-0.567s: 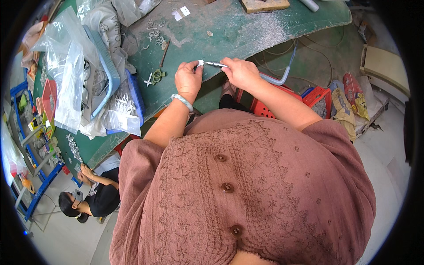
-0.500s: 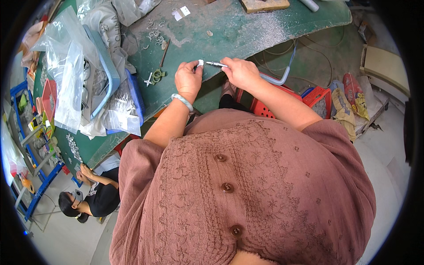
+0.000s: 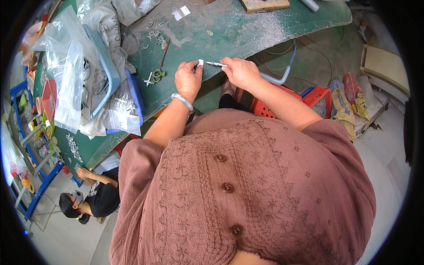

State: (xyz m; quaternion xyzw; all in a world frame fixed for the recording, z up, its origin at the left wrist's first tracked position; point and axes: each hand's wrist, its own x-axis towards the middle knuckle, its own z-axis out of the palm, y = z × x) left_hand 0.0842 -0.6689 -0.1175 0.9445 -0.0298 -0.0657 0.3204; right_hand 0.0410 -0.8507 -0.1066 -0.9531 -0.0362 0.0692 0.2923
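At the green table's near edge, my left hand point(image 3: 188, 80) pinches a small white piece point(image 3: 200, 63) between thumb and fingertips. The piece's exact kind is too small to make out. My right hand point(image 3: 240, 72) is closed around a slim silver pen-shaped handpiece point(image 3: 216, 64), its thin tip pointing left at the white piece. Tip and piece are very close; whether they touch I cannot tell. A light blue hose point(image 3: 282, 78) runs from beneath my right hand. Left of my hands lie a green ring-shaped item point(image 3: 157, 75), a small white cross-shaped part point(image 3: 148, 80) and a thin brown stick point(image 3: 165, 53).
Small white curved pieces point(image 3: 153, 33) lie on the table point(image 3: 194, 26), with white dust toward the right. Blue baskets point(image 3: 107, 66) and clear plastic bags point(image 3: 66, 66) crowd the left. Red crates point(image 3: 318, 99) stand below the edge. A co-worker point(image 3: 99, 192) sits at lower left.
My hands, the white piece and the handpiece stay nearly still. The co-worker's head and hands have shifted slightly.
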